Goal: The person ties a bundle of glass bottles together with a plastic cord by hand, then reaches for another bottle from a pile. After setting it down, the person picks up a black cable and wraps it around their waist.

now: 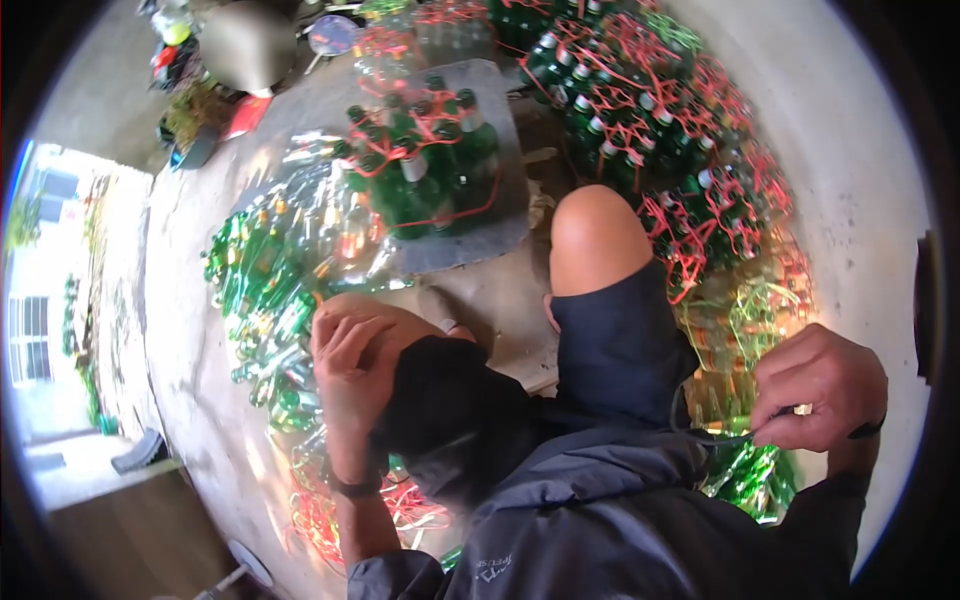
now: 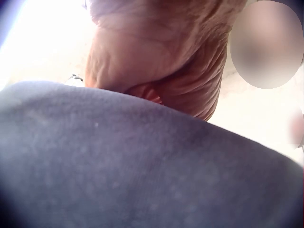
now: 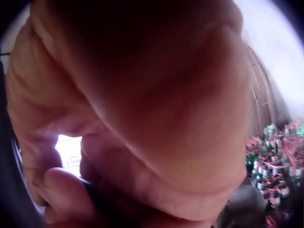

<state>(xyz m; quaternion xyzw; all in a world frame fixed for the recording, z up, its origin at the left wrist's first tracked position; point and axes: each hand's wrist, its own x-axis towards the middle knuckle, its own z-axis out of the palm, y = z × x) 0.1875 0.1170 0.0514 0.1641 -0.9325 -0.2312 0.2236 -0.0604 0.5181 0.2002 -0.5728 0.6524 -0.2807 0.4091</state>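
I am sitting with both knees up, in dark shorts [image 1: 610, 340] and a grey jacket [image 1: 620, 520]. My left hand [image 1: 350, 350] rests on my left knee with the fingers loosely bent over it and holds nothing; in the left wrist view the left hand's palm [image 2: 156, 52] sits just above dark fabric [image 2: 142, 166]. My right hand [image 1: 815, 390] is at the right, thumb and fingers pinching a thin dark cord [image 1: 720, 435] that runs from the jacket. The right wrist view is filled by the right hand's fingers [image 3: 156, 104], curled close together.
Green bottles tied with red string [image 1: 430, 160] stand in a bundle on a grey mat [image 1: 505, 235]. Many more tied bundles [image 1: 640, 90] are stacked at the far right. Loose green bottles in clear wrap [image 1: 270, 270] lie on the concrete floor [image 1: 190, 330] at my left.
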